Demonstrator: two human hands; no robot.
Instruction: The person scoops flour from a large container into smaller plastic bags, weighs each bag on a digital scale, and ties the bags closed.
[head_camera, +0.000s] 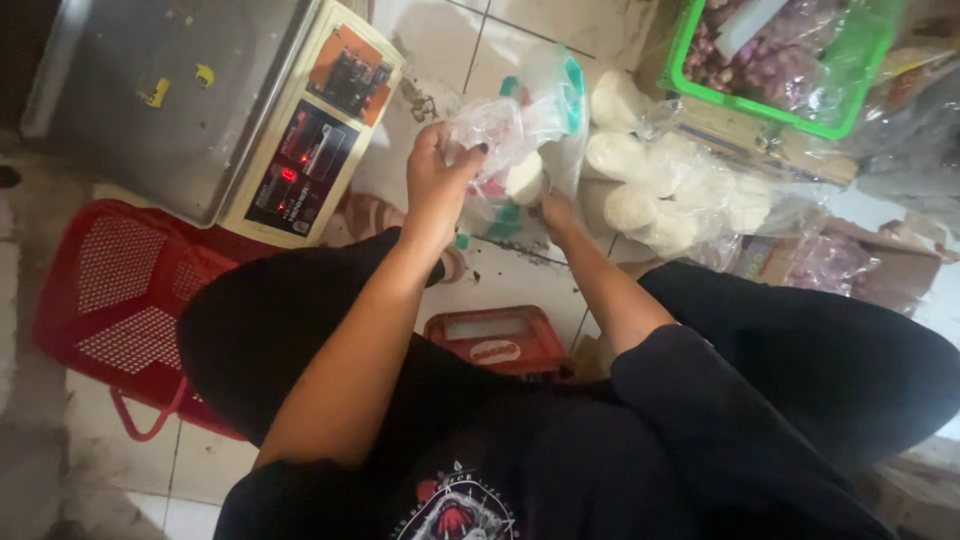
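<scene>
- Clear, crinkled plastic: the small plastic bag is gripped at its gathered top by the left hand, fingers closed tight on the film, above the tiled floor.
- The right hand sits low at the bag's underside, just beside a pale round cake inside it; its fingers are mostly hidden by the plastic, so whether they are closed or spread cannot be told.
- To the right, touching the bag's edge, a larger clear sack of white round cakes lies on the floor, filling the room on that side.
- Beyond the sack, a green basket with purplish bulbs under plastic stands at the top-right edge of the view.
- To the left, a digital scale with a steel platform and red lit digits stands near the left hand; a narrow strip of tile separates them.
- A red plastic basket lies under the scale's near corner, at the person's left knee.
- A small red box sits on the floor between the knees, just below the hands.
- Open tile shows mainly above the bag, between the scale and the sack.
</scene>
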